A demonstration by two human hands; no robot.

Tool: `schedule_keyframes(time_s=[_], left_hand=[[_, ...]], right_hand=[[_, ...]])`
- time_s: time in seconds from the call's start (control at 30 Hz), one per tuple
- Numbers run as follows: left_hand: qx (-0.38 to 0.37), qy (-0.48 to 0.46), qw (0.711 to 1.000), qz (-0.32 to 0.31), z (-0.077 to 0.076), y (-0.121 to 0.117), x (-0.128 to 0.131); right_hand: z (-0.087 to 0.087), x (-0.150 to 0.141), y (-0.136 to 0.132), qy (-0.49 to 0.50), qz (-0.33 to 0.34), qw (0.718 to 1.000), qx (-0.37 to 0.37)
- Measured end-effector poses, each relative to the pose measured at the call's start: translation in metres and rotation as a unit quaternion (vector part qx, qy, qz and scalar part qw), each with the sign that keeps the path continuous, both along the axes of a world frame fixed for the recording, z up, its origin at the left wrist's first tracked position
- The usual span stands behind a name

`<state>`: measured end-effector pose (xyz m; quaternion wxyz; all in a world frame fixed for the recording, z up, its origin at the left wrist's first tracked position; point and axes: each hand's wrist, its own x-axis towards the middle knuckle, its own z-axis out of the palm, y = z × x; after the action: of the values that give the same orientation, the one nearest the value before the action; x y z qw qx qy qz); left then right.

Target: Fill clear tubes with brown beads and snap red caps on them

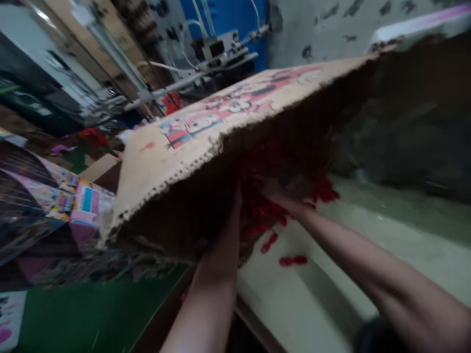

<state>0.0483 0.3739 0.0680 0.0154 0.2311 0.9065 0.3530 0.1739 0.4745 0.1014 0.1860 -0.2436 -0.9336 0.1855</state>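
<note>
A cardboard box (176, 152) with torn edges and cartoon stickers lies tilted, its mouth facing me. Small red plastic pieces (263, 208), blurred and glossy, are heaped in its dark opening and spill onto a pale surface (279, 304). Both my arms reach into that opening. My left hand (238, 191) is sunk in shadow beside the heap, its fingers hidden. Among the red pieces rests my right hand (274, 190), its fingers dark and smeared. Two loose red pieces, one of them a double-lobed piece (293, 260), lie on the pale surface near the box.
Behind the box stands a metal-framed machine (209, 59) with hoses. Wrapped colourful packages (86, 206) are stacked at the left, above a green surface (73, 314). A stained grey wall (331, 29) rises at the back, and a dark wall or panel (415, 122) is at the right.
</note>
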Motion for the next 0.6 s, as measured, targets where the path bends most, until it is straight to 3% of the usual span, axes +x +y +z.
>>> schedule_keyframes(time_s=[0.1,0.2,0.27,0.33,0.4,0.47,0.53,0.6], left_hand=[[0.023,-0.025,0.999,-0.005,0.012,-0.004,0.009],[0.057,-0.046,0.997,-0.026,0.028,-0.008,0.023],[0.089,-0.054,0.993,-0.056,0.036,-0.02,0.043],[0.122,-0.062,0.985,-0.104,0.036,-0.047,0.078],[0.149,-0.091,0.968,-0.181,0.028,-0.087,0.13],[0.174,-0.192,0.911,-0.32,0.016,-0.132,0.192],[0.142,-0.315,0.86,-0.376,0.005,-0.171,0.255],[0.155,-0.422,0.805,-0.388,0.0,-0.195,0.306]], right_hand=[[0.031,0.111,-0.017,0.005,-0.071,0.994,-0.082],[0.052,0.252,-0.062,0.028,-0.19,0.972,-0.133],[0.05,0.339,-0.108,0.025,-0.304,0.943,-0.13],[0.034,0.409,-0.156,0.008,-0.41,0.905,-0.113],[0.011,0.457,-0.195,-0.015,-0.464,0.88,-0.096],[-0.011,0.486,-0.218,-0.005,-0.5,0.86,-0.104],[-0.027,0.501,-0.225,0.043,-0.518,0.841,-0.151],[-0.036,0.507,-0.223,0.118,-0.507,0.827,-0.213]])
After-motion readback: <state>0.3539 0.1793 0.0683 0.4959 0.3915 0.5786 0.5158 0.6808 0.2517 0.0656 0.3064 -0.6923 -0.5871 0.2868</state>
